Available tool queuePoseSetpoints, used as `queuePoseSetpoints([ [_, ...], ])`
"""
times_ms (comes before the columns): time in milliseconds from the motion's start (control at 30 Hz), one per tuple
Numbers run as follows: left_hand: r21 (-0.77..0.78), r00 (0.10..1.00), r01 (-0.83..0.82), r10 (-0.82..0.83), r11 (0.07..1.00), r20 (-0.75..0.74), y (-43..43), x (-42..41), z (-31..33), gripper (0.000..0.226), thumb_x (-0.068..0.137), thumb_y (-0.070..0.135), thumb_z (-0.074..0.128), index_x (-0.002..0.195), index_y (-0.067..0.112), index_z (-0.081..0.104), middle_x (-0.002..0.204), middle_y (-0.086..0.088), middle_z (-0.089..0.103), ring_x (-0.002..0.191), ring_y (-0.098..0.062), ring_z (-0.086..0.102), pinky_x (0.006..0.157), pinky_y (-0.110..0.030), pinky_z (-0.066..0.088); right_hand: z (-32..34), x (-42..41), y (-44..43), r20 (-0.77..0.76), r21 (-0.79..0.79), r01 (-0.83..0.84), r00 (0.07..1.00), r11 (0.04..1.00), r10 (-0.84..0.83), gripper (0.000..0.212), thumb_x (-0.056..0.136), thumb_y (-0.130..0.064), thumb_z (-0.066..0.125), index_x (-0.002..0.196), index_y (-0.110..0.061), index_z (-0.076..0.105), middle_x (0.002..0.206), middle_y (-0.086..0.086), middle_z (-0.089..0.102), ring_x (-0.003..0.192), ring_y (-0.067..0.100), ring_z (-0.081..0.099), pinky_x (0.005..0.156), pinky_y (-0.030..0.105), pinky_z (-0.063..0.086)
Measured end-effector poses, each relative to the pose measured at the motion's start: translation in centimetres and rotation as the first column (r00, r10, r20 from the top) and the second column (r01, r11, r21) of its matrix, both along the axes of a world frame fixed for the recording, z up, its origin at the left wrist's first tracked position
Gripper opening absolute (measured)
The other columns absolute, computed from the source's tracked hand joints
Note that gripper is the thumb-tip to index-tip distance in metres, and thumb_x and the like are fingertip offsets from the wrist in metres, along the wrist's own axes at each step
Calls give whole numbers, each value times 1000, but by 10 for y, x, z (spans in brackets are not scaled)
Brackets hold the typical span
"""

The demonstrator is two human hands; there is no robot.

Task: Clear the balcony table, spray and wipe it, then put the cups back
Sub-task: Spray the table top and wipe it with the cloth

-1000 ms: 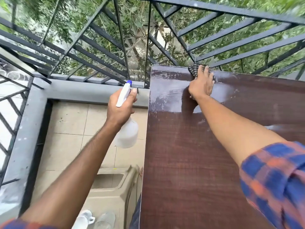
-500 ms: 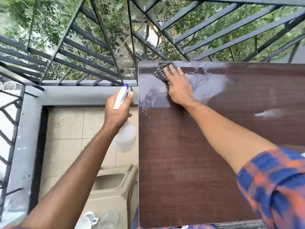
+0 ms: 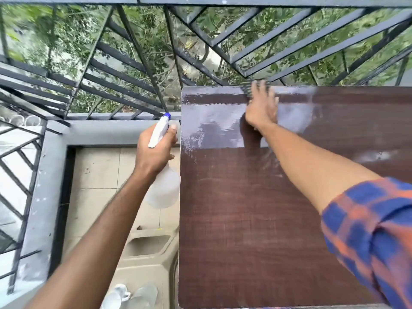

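My left grip (image 3: 156,152) clamped on spray bottle (image 3: 165,192) beside surface (image 3: 245,219); right grip (image 3: 262,110) flat, fingers straight, pressing cloth (image 3: 247,89) on wet far edge.

Soft, even daylight reaches my head view from beyond the railing (image 3: 267,0), and I find no hard shadows. The wet far strip of the table (image 3: 245,219) gives back pale sky as glare, broken by a dark patch beneath the right hand (image 3: 262,108). That hand and the cloth (image 3: 246,90) are motion-blurred. The sleeve (image 3: 367,230) and cups (image 3: 129,295) at the lower edge are soft. Railing bars bow toward the corners, a wide-angle distortion. The bottle (image 3: 163,190) and left margin look nearly washed out.
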State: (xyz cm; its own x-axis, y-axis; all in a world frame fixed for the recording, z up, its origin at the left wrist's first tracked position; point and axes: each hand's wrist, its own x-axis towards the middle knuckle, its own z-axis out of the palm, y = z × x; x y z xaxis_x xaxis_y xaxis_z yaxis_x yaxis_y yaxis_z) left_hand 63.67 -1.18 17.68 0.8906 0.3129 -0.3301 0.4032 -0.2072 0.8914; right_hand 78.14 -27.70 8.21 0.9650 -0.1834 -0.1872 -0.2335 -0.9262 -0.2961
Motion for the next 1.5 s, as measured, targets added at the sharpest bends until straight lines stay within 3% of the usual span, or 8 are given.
queuePoseSetpoints([
  [167, -11, 999, -5, 5, 1000, -37, -20, 1, 18, 15, 99, 27, 61, 85, 21, 65, 76, 1, 66, 69, -7, 61, 48, -21, 50, -11, -37, 44, 13, 49, -543, 839, 838, 543, 67, 97, -17, 45, 158, -29, 23, 167, -2, 18, 153, 29, 15, 124, 52, 16],
  [267, -52, 1000, 7, -8, 999, -30, -34, -1, 25, 14, 98, 25, 62, 86, 19, 65, 77, -2, 64, 71, -12, 60, 48, -21, 47, -13, -57, -2, 72, 73, -651, 759, 755, 647, 61, 95, -18, 49, 154, -27, 37, 163, 0, 31, 150, 29, 26, 122, 48, 20],
  [467, -101, 1000, 6, -8, 995, -22, -60, -10, 29, 17, 98, 21, 62, 101, 5, 67, 80, -8, 65, 66, -11, 61, 48, -22, 46, -9, -35, -139, 78, 47, -129, 989, 991, 125, 62, 95, -23, 42, 157, -26, 31, 166, 5, 22, 152, 34, 19, 121, 54, 20],
  [667, -157, 1000, -21, 21, 987, -2, -83, -19, 34, 11, 99, 14, 58, 97, 5, 65, 75, -8, 65, 67, -12, 66, 57, -18, 51, 7, -2, -146, -53, 27, 191, 980, 981, -190, 72, 96, -17, 49, 160, -28, 18, 169, 0, 10, 154, 33, 7, 123, 51, 17],
  [867, -190, 999, -35, 26, 981, -47, -106, -26, 36, 13, 101, 18, 57, 102, 7, 64, 76, -4, 66, 83, -23, 66, 49, -22, 49, 6, -62, -70, 8, 81, -253, 967, 964, 253, 66, 97, -21, 47, 158, -26, 24, 168, 0, 16, 154, 33, 12, 123, 54, 18],
  [1100, -176, 995, -15, -3, 984, -101, -134, -33, 39, 10, 100, 18, 56, 97, 12, 64, 83, -8, 65, 84, -18, 65, 53, -24, 51, -14, -196, -103, 141, -7, -739, 666, 673, 733, 54, 97, -30, 55, 150, -29, 44, 160, -2, 38, 147, 29, 35, 118, 51, 29],
  [1300, -156, 994, 10, -26, 988, -102, -147, -43, 40, 10, 100, 17, 56, 95, 13, 64, 80, -5, 65, 81, -16, 64, 50, -21, 48, -15, -144, -184, 142, -7, -272, 952, 962, 271, 54, 98, -27, 44, 152, -28, 41, 161, 2, 35, 147, 34, 31, 118, 55, 27],
  [1500, -130, 993, 48, -61, 990, -98, -158, -57, 43, 13, 98, 18, 56, 88, 19, 64, 80, -4, 65, 85, -16, 65, 52, -22, 50, -5, -109, -136, 67, -27, -28, 997, 999, 29, 58, 101, -26, 44, 157, -26, 29, 166, 3, 23, 152, 35, 19, 123, 51, 14],
])
